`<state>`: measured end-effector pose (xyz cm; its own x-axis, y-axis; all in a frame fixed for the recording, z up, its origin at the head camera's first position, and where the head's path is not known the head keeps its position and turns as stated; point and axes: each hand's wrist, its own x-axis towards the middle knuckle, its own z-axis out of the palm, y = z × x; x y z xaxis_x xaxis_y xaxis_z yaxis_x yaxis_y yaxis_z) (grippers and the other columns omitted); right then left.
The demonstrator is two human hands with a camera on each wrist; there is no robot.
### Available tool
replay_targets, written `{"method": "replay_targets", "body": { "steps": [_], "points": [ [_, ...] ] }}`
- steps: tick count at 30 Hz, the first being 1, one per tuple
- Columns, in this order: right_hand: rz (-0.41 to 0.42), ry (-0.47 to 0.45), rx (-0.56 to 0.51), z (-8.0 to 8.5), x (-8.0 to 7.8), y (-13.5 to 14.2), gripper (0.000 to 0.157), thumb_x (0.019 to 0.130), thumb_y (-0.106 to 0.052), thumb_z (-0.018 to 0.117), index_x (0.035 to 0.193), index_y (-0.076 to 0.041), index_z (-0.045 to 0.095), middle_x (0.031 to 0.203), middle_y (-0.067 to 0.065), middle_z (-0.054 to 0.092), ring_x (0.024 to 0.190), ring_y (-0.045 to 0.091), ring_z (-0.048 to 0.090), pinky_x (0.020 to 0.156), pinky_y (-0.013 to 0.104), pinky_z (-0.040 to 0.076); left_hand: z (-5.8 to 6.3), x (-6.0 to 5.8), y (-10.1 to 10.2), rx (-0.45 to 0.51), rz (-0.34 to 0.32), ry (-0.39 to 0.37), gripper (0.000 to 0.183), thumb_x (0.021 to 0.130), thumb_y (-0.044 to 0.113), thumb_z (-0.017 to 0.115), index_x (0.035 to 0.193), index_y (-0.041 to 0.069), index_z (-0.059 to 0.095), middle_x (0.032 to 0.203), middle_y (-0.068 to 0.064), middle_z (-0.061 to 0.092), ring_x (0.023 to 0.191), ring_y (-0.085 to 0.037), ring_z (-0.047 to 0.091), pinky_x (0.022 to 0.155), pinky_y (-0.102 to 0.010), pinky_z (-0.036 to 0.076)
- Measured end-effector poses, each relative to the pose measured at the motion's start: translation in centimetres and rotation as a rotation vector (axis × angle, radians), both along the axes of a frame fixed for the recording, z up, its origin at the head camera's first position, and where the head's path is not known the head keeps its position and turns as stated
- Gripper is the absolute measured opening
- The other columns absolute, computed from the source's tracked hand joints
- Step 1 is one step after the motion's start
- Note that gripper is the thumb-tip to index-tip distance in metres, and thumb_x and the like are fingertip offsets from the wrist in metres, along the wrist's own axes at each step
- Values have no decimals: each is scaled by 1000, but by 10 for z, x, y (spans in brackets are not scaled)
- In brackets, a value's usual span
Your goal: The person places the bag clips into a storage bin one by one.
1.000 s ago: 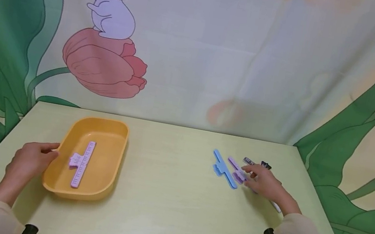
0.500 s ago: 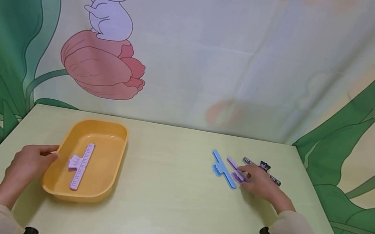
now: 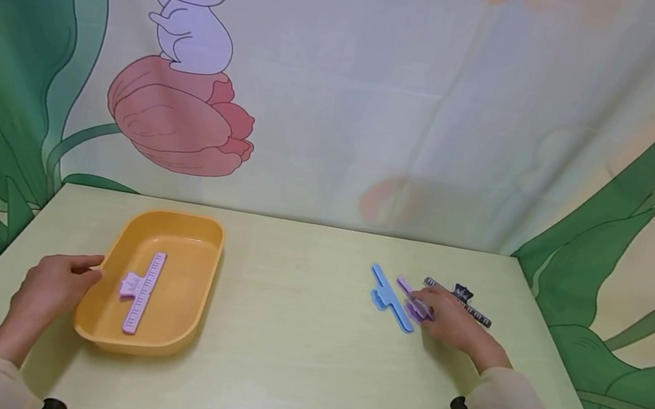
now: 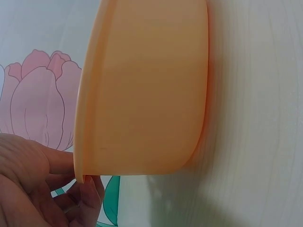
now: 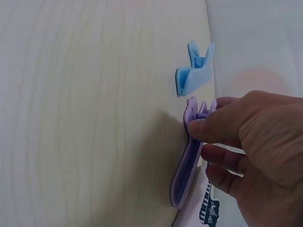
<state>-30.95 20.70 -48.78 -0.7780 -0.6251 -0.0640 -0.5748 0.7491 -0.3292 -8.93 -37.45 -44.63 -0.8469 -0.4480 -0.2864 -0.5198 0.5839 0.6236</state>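
My left hand point(image 3: 50, 287) pinches the left rim of a yellow plastic tray point(image 3: 178, 302) between thumb and fingers. Inside the tray lies a lilac bag clip point(image 3: 141, 297) with a ruler-like pattern. At the table's right side my right hand point(image 3: 451, 323) grips a purple bag clip point(image 5: 185, 170) by its handle part, thumb on the near face. The fingers behind that clip are partly hidden. Just left of it lies a blue bag clip point(image 3: 392, 300). A black-and-white patterned clip point(image 3: 463, 293) rests beyond the right hand.
The pale wooden table point(image 3: 290, 344) stretches between the tray and the clips. Behind it hangs a cloth backdrop point(image 3: 328, 124) printed with a rabbit and flowers. A pale strip point(image 5: 191, 201) shows beside the purple clip in the right wrist view, mostly hidden.
My right hand has lowered slightly toward me and its fingers have closed on the purple clip. More of the black-and-white clip shows. The left hand stays at the tray.
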Motion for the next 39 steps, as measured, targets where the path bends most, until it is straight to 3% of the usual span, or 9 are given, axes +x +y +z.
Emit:
{"method": "replay_targets", "body": {
  "steps": [20,28,31,35,39],
  "points": [
    [-5,17,36,-3,-2,-5,42,94,4,67,135,-1,67,129,19,58,119,37,56,106,57,45,0,-1,0,-17,-10,-3,52,109,21,48,151,-7,40,150,-38,41,127,-51,48,94,-59,46],
    [-61,-25,41,-1,-3,-6,43,93,2,71,135,2,65,133,21,56,117,35,56,105,56,46,1,-2,1,-4,-6,-13,52,109,22,48,152,-7,39,150,-38,40,124,-50,49,95,-59,45],
    [-69,-22,17,-2,-3,-3,45,90,1,74,134,5,65,133,22,55,114,34,56,102,53,48,2,-1,2,-12,-4,-11,52,109,21,47,152,-7,40,149,-37,42,122,-49,51,92,-57,46],
    [-51,-8,-56,-3,-3,4,44,88,0,76,130,9,66,124,22,57,100,28,58,87,43,52,2,-3,2,-12,-10,-11,52,109,22,48,152,-7,40,148,-37,44,119,-48,53,90,-56,47],
    [-82,-81,-197,-1,-1,13,44,88,0,74,130,10,64,113,18,58,92,25,57,75,36,50,0,-6,2,-11,-24,-14,53,109,23,48,151,-7,40,149,-38,41,122,-49,51,93,-58,46]
  ]
}}
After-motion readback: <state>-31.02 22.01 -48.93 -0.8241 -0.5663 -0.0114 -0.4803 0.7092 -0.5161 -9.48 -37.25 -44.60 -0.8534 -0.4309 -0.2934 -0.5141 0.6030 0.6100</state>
